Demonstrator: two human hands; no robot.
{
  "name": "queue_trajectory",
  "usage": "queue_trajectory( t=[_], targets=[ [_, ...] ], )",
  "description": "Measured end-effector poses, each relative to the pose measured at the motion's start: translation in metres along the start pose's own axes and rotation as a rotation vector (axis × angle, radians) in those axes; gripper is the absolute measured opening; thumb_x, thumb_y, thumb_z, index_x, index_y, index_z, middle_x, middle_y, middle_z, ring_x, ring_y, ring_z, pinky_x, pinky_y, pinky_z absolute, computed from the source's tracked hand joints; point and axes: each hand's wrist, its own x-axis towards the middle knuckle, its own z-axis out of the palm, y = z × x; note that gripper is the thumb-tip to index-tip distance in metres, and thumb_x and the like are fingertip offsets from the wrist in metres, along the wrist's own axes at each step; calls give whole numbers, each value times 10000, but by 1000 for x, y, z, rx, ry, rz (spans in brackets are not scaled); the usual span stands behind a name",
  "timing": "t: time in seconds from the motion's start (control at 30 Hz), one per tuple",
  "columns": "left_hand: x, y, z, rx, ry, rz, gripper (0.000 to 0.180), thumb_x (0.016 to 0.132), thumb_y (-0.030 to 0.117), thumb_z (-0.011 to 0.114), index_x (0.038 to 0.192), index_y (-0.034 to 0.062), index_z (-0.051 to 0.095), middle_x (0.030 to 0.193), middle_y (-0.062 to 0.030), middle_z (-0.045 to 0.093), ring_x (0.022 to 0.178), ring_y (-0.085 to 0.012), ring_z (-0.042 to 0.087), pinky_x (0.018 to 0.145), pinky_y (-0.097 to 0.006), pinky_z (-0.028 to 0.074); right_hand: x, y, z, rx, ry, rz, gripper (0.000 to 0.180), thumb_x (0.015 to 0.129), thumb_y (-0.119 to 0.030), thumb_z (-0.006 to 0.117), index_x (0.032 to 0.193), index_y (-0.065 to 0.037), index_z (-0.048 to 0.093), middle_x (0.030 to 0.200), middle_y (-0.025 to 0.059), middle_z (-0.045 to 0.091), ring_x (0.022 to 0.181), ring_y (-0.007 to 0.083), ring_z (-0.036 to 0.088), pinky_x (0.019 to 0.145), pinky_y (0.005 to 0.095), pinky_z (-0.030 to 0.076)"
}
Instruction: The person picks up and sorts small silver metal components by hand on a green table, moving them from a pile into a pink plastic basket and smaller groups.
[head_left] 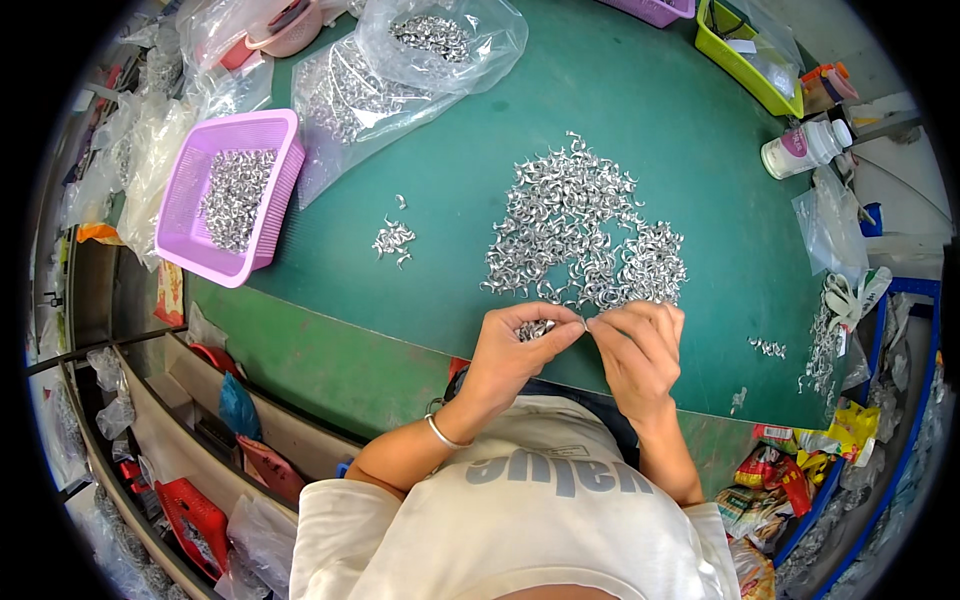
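Note:
My left hand (517, 350) is curled around several small curved silvery metal pieces (535, 329), which show in its palm. Its thumb and forefinger pinch one more piece at the tips. Close beside it, my right hand (640, 352) meets the left fingertips, its own thumb and forefinger pressed together at that same small piece. Just beyond both hands a large heap of the same metal pieces (570, 215) spreads over the green table (420, 290). A much smaller cluster of pieces (394, 238) lies to the left of the heap.
At the left edge stands a purple basket (285, 190) with metal pieces inside. Behind it lie clear plastic bags (480, 70) of pieces. A white bottle (806, 148) and a yellow-green basket (745, 75) sit at the far right. More pieces (768, 347) lie near the right edge.

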Motion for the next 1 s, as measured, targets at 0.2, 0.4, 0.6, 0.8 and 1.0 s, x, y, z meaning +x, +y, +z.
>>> queue_trajectory(
  t=[0.2, 0.4, 0.6, 0.8, 1.0],
  targets=[
    [-2, 3, -3, -151, -107, -40, 133, 778, 54, 621, 888, -22, 620, 611, 11, 513, 482, -14, 364, 399, -169, 224, 1, -1, -7, 23, -43, -42, 198, 579, -53, 631, 776, -45, 640, 797, 38, 597, 739, 196, 531, 682, 314, 358],
    [-8, 9, 1, 46, -69, 183, 110, 760, 35, 626, 857, -17, 640, 656, 5, 539, 541, -34, 410, 453, -183, 300, 0, -12, -12, 564, -16, 425, 203, 640, 55, 651, 835, 8, 614, 819, 95, 616, 764, 225, 548, 694, 313, 428],
    [-14, 11, 3, 295, -113, 484, 149, 695, -12, 664, 843, 4, 653, 686, -30, 561, 597, -69, 467, 527, -214, 372, -5, -16, -13, 789, -41, 556, 164, 709, 76, 607, 868, 35, 600, 817, 102, 612, 772, 198, 539, 695, 287, 426],
    [-19, 14, 6, 363, -121, 605, 180, 666, -24, 689, 838, 19, 657, 672, -34, 554, 569, -75, 466, 502, -211, 361, -6, -24, -16, 1091, -45, 766, 115, 784, 84, 535, 880, 48, 587, 840, 102, 582, 781, 155, 514, 685, 259, 410],
    [-21, 15, 8, 346, -115, 604, 167, 662, -14, 703, 818, 18, 654, 666, -30, 552, 560, -67, 457, 494, -207, 351, -9, -25, -14, 1232, -72, 826, 114, 821, 64, 502, 907, 51, 575, 852, 87, 566, 786, 124, 507, 684, 235, 403]
  ],
)
